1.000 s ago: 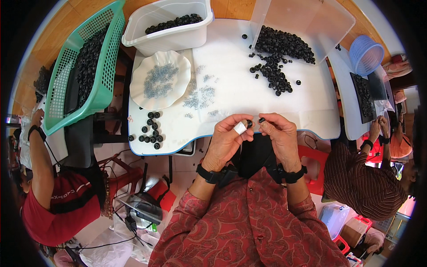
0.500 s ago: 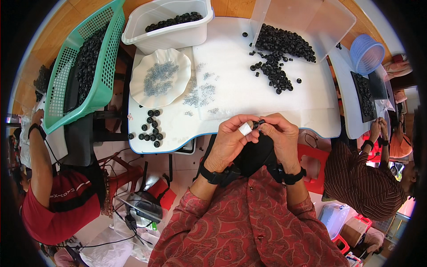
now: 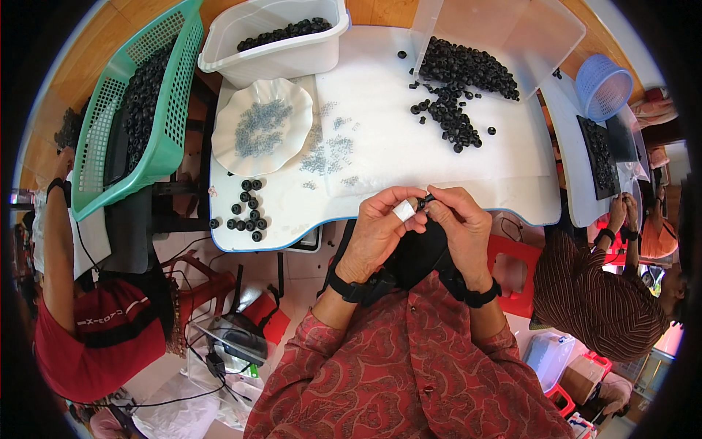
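The left hand [image 3: 376,233] and right hand [image 3: 466,228] are pinching black parts [image 3: 423,203] together — several pieces [image 3: 254,215] sitting aside, seemingly done, a heap [image 3: 466,75] remaining.

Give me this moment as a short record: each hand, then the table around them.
Left hand: pinches a black part; white wrap on one digit
Right hand: pinches a smaller black part, meeting the left's
Table left: wavy-edged plate of small clear pieces; loose group of rounded black pieces
Table far edge: white tub; clear bin, black pile at its mouth
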### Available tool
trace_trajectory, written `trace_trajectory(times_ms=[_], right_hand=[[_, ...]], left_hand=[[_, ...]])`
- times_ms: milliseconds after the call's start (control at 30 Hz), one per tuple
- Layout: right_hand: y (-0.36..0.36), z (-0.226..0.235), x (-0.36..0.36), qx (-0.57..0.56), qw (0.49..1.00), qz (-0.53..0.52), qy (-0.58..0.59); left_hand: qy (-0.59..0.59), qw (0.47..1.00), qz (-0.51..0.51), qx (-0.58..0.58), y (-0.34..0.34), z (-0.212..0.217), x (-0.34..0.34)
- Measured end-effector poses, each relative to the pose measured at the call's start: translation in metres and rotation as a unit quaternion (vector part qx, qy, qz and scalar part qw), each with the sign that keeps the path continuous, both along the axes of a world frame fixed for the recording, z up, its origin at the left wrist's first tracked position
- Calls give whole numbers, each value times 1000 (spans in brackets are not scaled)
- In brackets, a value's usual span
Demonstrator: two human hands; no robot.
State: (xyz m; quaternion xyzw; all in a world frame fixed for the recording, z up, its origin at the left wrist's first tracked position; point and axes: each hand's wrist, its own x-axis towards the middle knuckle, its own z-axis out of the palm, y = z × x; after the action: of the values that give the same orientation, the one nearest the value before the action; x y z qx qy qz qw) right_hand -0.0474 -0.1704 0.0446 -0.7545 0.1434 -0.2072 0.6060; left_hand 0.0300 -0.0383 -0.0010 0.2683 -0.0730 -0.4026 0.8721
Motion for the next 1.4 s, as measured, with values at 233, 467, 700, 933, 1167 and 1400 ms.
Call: trace_trajectory(times_ms=[233, 467, 700, 933, 1167, 1400], right_hand=[[4, 2, -1, 16, 1000, 0, 5], [4, 0, -2, 87, 996, -8, 3], [5, 2, -2, 79, 997, -13, 6], [5, 0, -4, 31, 999, -10, -6], [5, 0, -3, -5, 1000, -13, -21], [6, 3, -2, -47, 998, -13, -35]], left_hand=[[9, 1000, -5, -6, 0, -1, 1], [62, 996, -14, -62, -2, -2, -2], [73, 995, -6, -68, -4, -1, -3], [62, 996, 0, -70, -4, 1, -3], [52, 997, 7, -60, -4, 2, -3], [41, 998, 13, -38, -5, 1, -4]])
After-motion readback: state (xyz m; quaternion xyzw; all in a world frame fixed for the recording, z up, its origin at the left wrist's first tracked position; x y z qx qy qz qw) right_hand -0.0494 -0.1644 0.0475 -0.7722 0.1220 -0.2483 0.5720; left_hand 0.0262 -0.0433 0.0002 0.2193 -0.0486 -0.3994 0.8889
